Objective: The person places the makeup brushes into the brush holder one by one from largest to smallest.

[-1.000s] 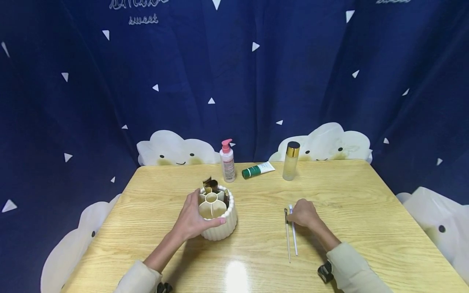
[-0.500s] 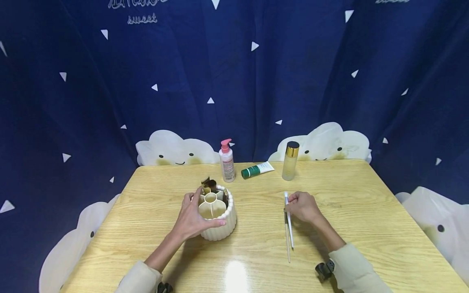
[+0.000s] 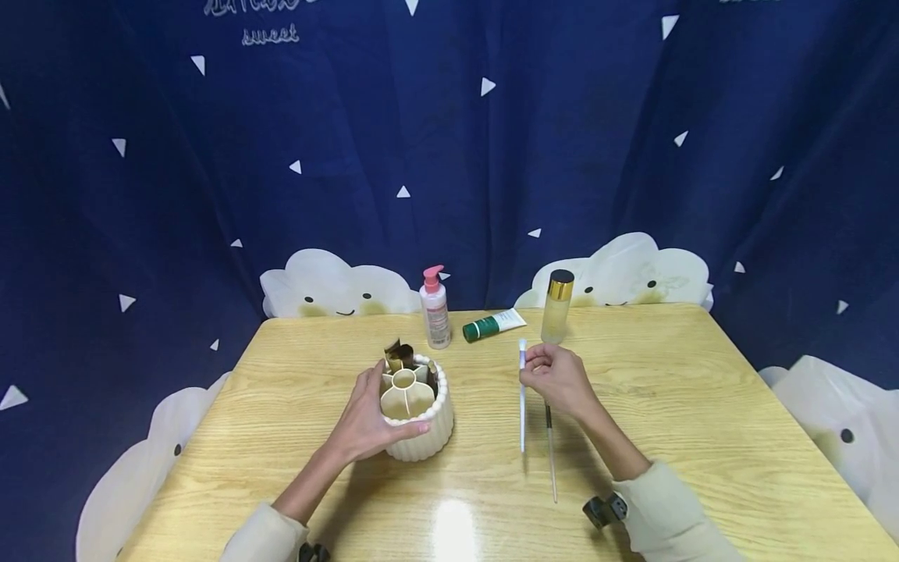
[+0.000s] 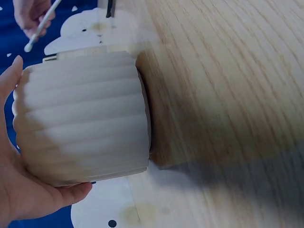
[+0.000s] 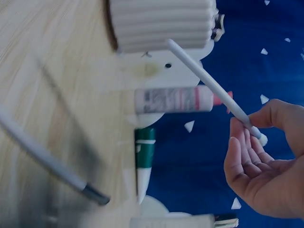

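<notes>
My left hand grips a cream ribbed brush holder by its rim, thumb on the near side and fingers on the far side. The holder stands upright on the table; divided compartments show in its top, and several dark-tipped brushes poke out at the back. To the right, my right hand pinches a slim white makeup brush near its white bristle end. Its handle points down, raised over the table. A second thin brush with a dark ferrule lies on the wood below that hand.
Along the back of the wooden table stand a pink-topped pump bottle and a gold-and-black-capped bottle. Between them lies a green and white tube. A dark blue curtain hangs behind.
My right hand has picked the white makeup brush up off the table and carried it left and away from me. The left hand keeps holding the brush holder in place.
</notes>
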`<state>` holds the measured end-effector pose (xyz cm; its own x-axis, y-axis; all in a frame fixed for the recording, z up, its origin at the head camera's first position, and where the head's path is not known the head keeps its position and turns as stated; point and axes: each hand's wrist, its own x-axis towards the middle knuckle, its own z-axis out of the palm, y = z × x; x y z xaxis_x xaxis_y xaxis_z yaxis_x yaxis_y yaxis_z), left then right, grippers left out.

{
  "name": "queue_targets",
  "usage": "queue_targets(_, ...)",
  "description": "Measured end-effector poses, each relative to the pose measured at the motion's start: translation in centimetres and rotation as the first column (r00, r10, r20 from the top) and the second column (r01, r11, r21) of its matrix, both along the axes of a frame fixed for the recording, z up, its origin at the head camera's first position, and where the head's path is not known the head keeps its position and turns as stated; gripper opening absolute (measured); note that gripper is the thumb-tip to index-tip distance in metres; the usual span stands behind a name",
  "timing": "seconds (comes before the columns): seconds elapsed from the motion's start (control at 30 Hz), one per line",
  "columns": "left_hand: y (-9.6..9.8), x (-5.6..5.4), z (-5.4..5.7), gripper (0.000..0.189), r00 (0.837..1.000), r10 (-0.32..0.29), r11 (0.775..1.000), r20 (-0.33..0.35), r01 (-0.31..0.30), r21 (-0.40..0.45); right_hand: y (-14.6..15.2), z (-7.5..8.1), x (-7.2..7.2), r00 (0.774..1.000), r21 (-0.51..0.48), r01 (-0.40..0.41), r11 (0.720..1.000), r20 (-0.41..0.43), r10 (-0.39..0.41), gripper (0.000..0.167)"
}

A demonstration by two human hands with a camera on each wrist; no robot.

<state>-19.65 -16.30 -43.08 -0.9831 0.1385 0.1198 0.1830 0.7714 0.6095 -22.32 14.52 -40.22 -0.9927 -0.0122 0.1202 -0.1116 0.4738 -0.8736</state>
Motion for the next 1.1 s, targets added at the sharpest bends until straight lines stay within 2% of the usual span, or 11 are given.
queue_targets(0.2, 0.0, 0.0, 0.0, 0.133, 1.0, 0.017, 1.0, 0.0, -0.017, -0.024, -1.7, 1.3, 0.4, 0.997, -0.148, -0.005, 0.989, -0.075, -0.006, 0.02)
queue_targets(0.4, 0.1, 0.0, -0.2, 0.133, 0.998, 0.033, 0.998, -0.048, -0.035, -0.048, -3.2, 2.5, 0.6, 0.988, -0.266, -0.046, 0.963, -0.151, 0.006, 0.022)
queue_targets(0.73, 0.4, 0.4, -0.3, 0.137, 0.995, 0.084, 0.996, -0.061, -0.087, -0.037, -6.3, 3.6, 0.8, 0.973, -0.35, -0.121, 0.929, -0.228, 0.041, 0.019)
queue_targets(1.1, 0.7, 0.1, -0.5, 0.136, 0.991, 0.088, 0.993, -0.096, -0.094, -0.065, -8.3, 2.7, 0.8, 0.979, -0.382, -0.138, 0.914, -0.194, 0.067, 0.018)
